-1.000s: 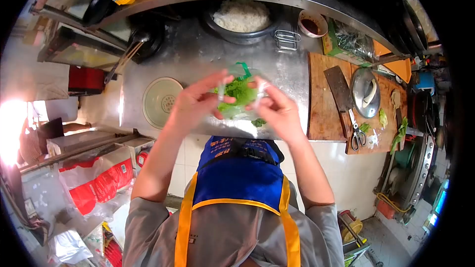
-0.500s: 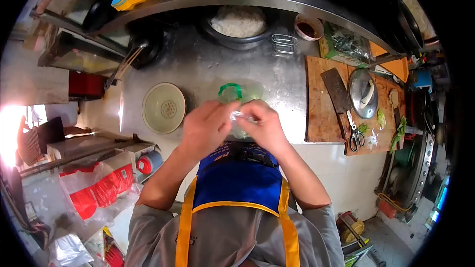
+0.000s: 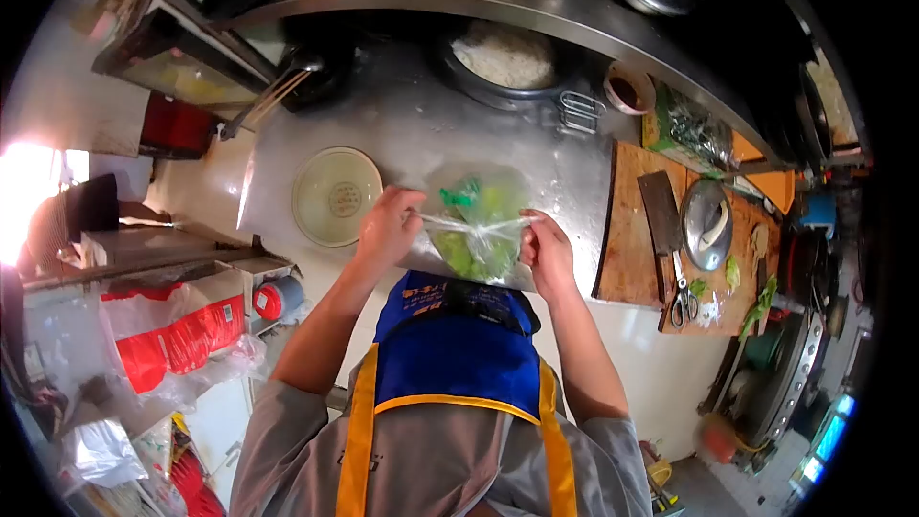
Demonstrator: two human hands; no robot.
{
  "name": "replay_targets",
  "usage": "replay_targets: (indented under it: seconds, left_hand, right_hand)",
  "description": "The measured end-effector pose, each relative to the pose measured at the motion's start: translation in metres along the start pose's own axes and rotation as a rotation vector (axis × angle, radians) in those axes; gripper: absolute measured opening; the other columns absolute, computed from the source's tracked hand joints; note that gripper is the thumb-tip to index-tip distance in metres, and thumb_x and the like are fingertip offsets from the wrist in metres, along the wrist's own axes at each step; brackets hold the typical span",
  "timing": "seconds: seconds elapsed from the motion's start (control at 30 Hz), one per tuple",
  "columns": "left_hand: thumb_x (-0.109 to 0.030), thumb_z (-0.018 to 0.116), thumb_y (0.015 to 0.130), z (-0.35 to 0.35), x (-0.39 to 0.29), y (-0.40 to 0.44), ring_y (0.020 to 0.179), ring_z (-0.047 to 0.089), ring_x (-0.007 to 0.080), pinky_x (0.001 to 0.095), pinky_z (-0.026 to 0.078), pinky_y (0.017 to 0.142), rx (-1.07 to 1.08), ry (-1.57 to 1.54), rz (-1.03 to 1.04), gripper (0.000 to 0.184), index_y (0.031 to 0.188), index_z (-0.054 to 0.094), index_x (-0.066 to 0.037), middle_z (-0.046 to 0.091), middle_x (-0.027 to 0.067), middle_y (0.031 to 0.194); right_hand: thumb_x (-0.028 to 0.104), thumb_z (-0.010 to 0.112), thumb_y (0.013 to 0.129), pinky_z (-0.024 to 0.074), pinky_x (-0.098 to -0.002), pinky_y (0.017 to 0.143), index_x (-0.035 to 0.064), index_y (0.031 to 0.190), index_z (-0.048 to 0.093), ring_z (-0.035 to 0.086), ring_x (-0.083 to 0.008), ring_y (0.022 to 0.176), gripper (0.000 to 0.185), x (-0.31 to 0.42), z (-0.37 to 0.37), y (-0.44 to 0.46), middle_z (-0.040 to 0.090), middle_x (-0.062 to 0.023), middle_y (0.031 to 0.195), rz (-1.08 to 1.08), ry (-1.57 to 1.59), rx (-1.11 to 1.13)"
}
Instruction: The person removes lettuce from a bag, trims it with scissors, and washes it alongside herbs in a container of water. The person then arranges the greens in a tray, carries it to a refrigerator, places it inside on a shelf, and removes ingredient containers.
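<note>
Between my hands is a clear plastic bag (image 3: 485, 251) with green leafy contents and a bright green patch, at the front edge of the steel counter. My left hand (image 3: 390, 227) is closed on one twisted end of the bag's top, and my right hand (image 3: 548, 251) pinches the other end. The two ends are stretched out sideways and cross in a gathered knot over the middle of the bag. Just left of my left hand stands a pale green bowl (image 3: 311, 199), with nothing in it but a printed pattern.
A cutting board (image 3: 627, 230) on the right carries a cleaver (image 3: 658, 206), scissors (image 3: 682, 302), a pot lid (image 3: 706, 220) and green scraps. At the back are a basin of white rice (image 3: 503, 56), a bowl of dark sauce (image 3: 627, 91) and an overhead shelf (image 3: 459, 2).
My hands were close together over the bag; now they have moved apart, pulling its two ends outward to the sides. The bag shows more fully, and the head view has shifted slightly.
</note>
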State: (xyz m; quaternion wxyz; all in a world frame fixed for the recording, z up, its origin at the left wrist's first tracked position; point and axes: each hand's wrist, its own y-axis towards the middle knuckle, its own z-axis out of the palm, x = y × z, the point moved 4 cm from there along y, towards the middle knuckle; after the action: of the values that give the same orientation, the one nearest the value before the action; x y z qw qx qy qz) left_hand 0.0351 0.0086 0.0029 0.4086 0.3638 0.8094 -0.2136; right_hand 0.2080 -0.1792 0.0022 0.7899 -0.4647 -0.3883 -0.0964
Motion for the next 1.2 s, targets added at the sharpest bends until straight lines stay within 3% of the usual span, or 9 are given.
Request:
replay_targets:
  seconds: [0.1, 0.23, 0.37, 0.47, 0.57, 0.6, 0.7, 0.83, 1.2]
  left_hand:
    - [-0.015, 0.065, 0.069, -0.008, -0.053, 0.004, 0.110, 0.050, 0.0324, 0.0399, 0.041, 0.092, 0.057, 0.007, 0.255, 0.051, 0.117, 0.054, -0.005, 0.051, 0.0165, 0.122]
    - [-0.024, 0.070, 0.069, -0.015, -0.080, -0.051, 0.107, 0.051, 0.0304, 0.0409, 0.040, 0.092, -0.056, 0.005, 0.463, 0.052, 0.116, 0.055, -0.006, 0.056, 0.0125, 0.116]
    - [-0.013, 0.066, 0.068, -0.063, -0.062, -0.158, 0.092, 0.055, 0.0300, 0.0385, 0.044, 0.081, -0.314, 0.059, 0.236, 0.033, 0.100, 0.060, -0.006, 0.059, 0.0097, 0.095]
    - [-0.005, 0.065, 0.065, -0.100, -0.058, -0.250, 0.086, 0.057, 0.0308, 0.0379, 0.046, 0.074, -0.537, -0.022, -0.040, 0.030, 0.094, 0.060, -0.006, 0.058, 0.0093, 0.088]
    - [-0.003, 0.066, 0.063, -0.152, -0.052, -0.382, 0.083, 0.057, 0.0313, 0.0390, 0.047, 0.070, -0.777, -0.034, -0.168, 0.032, 0.094, 0.060, -0.006, 0.058, 0.0097, 0.087]
    - [-0.002, 0.066, 0.063, -0.161, -0.052, -0.420, 0.082, 0.058, 0.0314, 0.0396, 0.047, 0.069, -0.846, -0.021, -0.178, 0.033, 0.095, 0.060, -0.006, 0.058, 0.0099, 0.087]
    - [-0.003, 0.067, 0.063, -0.182, -0.060, -0.529, 0.084, 0.058, 0.0312, 0.0388, 0.048, 0.070, -1.014, 0.130, -0.267, 0.034, 0.096, 0.061, -0.006, 0.059, 0.0100, 0.087]
    - [-0.003, 0.066, 0.060, -0.221, -0.053, -0.700, 0.088, 0.058, 0.0325, 0.0381, 0.049, 0.073, -1.198, 0.120, -0.325, 0.041, 0.101, 0.061, -0.006, 0.059, 0.0117, 0.093]
    - [-0.017, 0.070, 0.064, -0.341, -0.042, -1.187, 0.101, 0.052, 0.0297, 0.0432, 0.040, 0.085, -1.465, 0.544, -0.670, 0.042, 0.105, 0.063, -0.011, 0.053, 0.0106, 0.105]
  right_hand:
    - [0.013, 0.042, 0.095, 0.0337, -0.0210, 0.051, -0.0005, 0.107, 0.055, 0.040, -0.0078, 0.055, 0.023, 0.036, 0.025, -0.019, 0.047, 0.0005, 0.069, -0.185, -0.238, 0.175]
    - [0.007, 0.044, 0.094, 0.0400, -0.0218, 0.057, -0.0025, 0.104, 0.057, 0.047, -0.0076, 0.064, 0.019, 0.029, 0.112, -0.096, 0.052, -0.0010, 0.071, -0.513, -0.593, 0.420]
    - [0.002, 0.050, 0.089, 0.0423, -0.0217, 0.064, -0.0008, 0.113, 0.055, 0.053, -0.0091, 0.072, 0.024, -0.025, 0.154, -0.179, 0.057, -0.0052, 0.089, -0.524, -0.567, 0.667]
    - [0.004, 0.050, 0.090, 0.0399, -0.0233, 0.068, 0.0014, 0.130, 0.040, 0.050, -0.0128, 0.088, 0.042, -0.049, 0.161, -0.209, 0.051, -0.0063, 0.111, -0.612, -0.501, 0.859]
    - [0.010, 0.054, 0.090, 0.0386, -0.0255, 0.073, 0.0027, 0.132, 0.039, 0.048, -0.0120, 0.094, 0.046, -0.119, 0.192, -0.243, 0.050, -0.0043, 0.114, -0.510, -0.462, 0.722]
    - [0.023, 0.050, 0.093, 0.0386, -0.0299, 0.085, 0.0042, 0.133, 0.039, 0.049, -0.0149, 0.104, 0.046, -0.151, 0.201, -0.248, 0.051, -0.0044, 0.117, -0.314, -0.517, 0.624]
    - [0.041, 0.042, 0.095, 0.0293, -0.0388, 0.104, 0.0066, 0.140, 0.030, 0.040, -0.0256, 0.123, 0.058, -0.286, 0.230, -0.269, 0.040, -0.0119, 0.136, 0.311, -0.366, 0.863]
    - [0.039, 0.040, 0.094, 0.0343, -0.0415, 0.102, 0.0070, 0.136, 0.036, 0.044, -0.0280, 0.121, 0.053, -0.442, 0.305, -0.440, 0.045, -0.0112, 0.132, 1.049, -0.039, 1.263]
    - [0.045, 0.044, 0.089, 0.0349, -0.0462, 0.102, 0.0064, 0.137, 0.034, 0.043, -0.0296, 0.123, 0.062, -0.776, 0.443, -0.840, 0.041, -0.0128, 0.136, 1.339, -0.216, 1.638]
